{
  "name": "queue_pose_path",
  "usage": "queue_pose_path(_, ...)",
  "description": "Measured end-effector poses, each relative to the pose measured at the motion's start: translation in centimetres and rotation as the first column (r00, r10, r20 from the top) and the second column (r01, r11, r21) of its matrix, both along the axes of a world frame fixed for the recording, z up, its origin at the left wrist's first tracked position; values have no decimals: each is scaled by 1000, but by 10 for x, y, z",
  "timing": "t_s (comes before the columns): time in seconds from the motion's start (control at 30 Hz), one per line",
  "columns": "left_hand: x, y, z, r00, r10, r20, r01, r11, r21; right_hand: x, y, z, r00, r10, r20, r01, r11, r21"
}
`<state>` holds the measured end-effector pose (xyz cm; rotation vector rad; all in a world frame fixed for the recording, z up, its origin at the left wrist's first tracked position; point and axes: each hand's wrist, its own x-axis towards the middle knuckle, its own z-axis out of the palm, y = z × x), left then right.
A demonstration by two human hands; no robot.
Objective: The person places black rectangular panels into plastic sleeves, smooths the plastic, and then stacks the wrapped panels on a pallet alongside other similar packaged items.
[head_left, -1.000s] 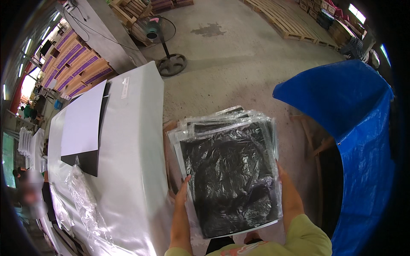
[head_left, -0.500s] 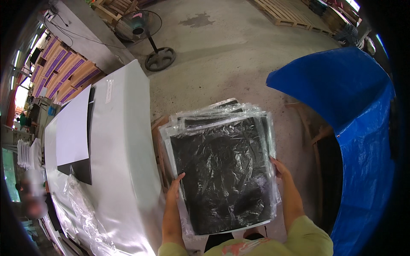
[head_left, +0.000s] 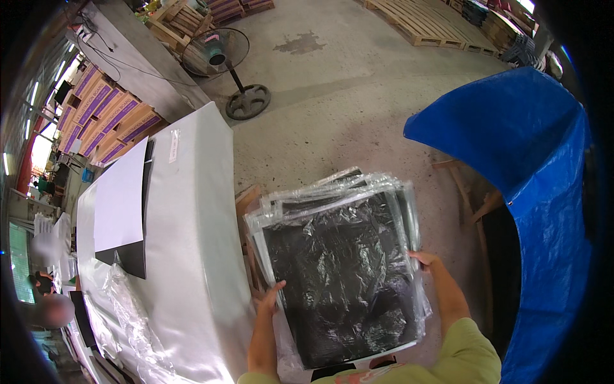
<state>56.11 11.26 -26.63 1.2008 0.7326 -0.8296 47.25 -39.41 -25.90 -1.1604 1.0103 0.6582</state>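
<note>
A stack of black sheets in transparent plastic bags (head_left: 339,275) lies in front of my body, between both arms. The bags overlap unevenly, and their crinkled ends fan out at the far side. My left hand (head_left: 271,298) grips the left edge of the stack, thumb on top and the other fingers mostly hidden. On the opposite edge, my right hand (head_left: 425,259) holds the bags, its fingertips partly out of sight. What bears the stack's weight underneath is hidden.
To the left stands a silver-grey covered table (head_left: 192,230) bearing a white sheet (head_left: 120,198), a black board (head_left: 131,259) and loose plastic film (head_left: 131,313). A blue tarp (head_left: 550,211) curves along the right. Farther off are a pedestal fan (head_left: 246,102), stacked cartons (head_left: 102,121) and wooden pallets (head_left: 422,22).
The whole view has shifted, so the table, fan and stack sit lower and slightly farther right. Both hands keep their grip on the stack's sides.
</note>
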Motion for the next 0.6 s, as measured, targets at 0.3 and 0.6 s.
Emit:
queue_pose_path(0.3,0,-21,74,976,-187,115,127,907,402,-42,37,5,992,-93,90,87,994,73)
queue_pose_path(0.6,-53,-26,98,920,-125,370,-51,901,431,-106,48,11,980,92,178,-57,979,-195)
